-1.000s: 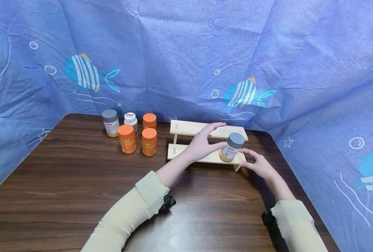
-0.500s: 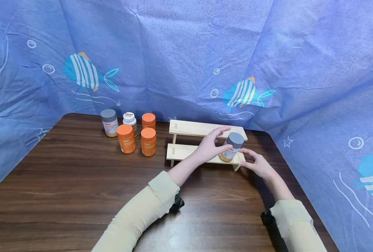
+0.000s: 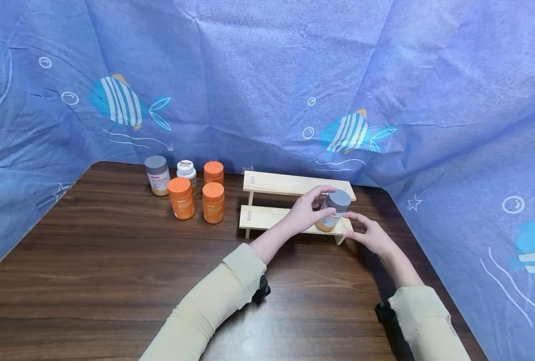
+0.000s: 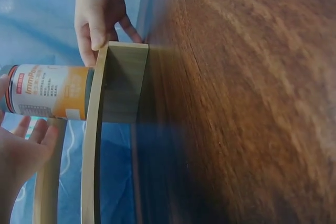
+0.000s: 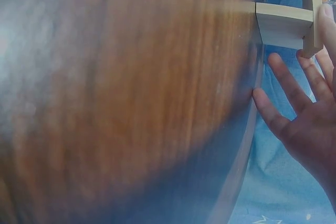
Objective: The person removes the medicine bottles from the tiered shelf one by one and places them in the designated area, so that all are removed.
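Note:
A supplement jar [image 3: 329, 216] with a grey lid and orange base stands on the right end of the lower step of a wooden two-tier rack [image 3: 267, 215]. My left hand [image 3: 305, 213] holds this jar from its left, thumb across the front and index finger behind the lid. In the left wrist view the label of the jar [image 4: 50, 90] faces the camera, with left fingers [image 4: 39, 135] beside it. My right hand [image 3: 373, 235] grips the rack's right end, thumb at the front corner and index finger toward the back. Its other fingers [image 5: 289, 85] spread out below the board.
Left of the rack stand orange jars [image 3: 213, 203], a small white bottle [image 3: 186, 175] and another grey-lidded jar [image 3: 158, 175]. Blue fish-print cloth [image 3: 267, 90] hangs behind and at the sides of the dark wooden table [image 3: 114, 281].
My left hand has moved right, from beside the jar to around it, its fingers closing in on the jar. The right hand, jar and rack have stayed put.

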### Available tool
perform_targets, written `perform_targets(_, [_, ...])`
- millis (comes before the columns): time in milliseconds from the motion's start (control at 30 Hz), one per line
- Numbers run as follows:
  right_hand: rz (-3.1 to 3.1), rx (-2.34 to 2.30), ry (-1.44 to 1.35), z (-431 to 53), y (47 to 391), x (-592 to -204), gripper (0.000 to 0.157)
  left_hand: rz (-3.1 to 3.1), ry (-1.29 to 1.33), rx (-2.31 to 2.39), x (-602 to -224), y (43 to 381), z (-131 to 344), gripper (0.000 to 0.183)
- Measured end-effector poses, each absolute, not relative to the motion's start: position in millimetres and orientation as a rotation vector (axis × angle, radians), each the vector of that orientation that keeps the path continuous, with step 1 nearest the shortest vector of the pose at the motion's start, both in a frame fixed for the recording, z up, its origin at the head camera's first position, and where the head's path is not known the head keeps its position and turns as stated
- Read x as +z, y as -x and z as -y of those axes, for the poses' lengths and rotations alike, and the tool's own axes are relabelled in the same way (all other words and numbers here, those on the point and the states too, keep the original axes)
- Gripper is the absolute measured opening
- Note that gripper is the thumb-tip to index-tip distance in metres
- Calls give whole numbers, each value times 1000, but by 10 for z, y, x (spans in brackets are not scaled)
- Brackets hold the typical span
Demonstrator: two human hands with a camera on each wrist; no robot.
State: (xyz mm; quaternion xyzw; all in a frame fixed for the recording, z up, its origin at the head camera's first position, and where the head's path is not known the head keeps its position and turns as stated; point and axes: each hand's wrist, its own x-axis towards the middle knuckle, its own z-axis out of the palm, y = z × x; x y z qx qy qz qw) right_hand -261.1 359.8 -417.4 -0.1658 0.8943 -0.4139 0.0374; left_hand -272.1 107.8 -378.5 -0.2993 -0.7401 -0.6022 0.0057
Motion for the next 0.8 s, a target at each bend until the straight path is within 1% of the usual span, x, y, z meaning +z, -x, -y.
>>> perform_targets(367, [-2747, -1261, 514, -3604, 2624, -4182, 51, 2310, 944, -1854, -3780, 2758, -1091, 44])
perform_targets(800, [-2750, -1249, 501, -3596, 2619, -4173, 53, 2320, 896, -1823, -3759, 2753, -1121, 48])
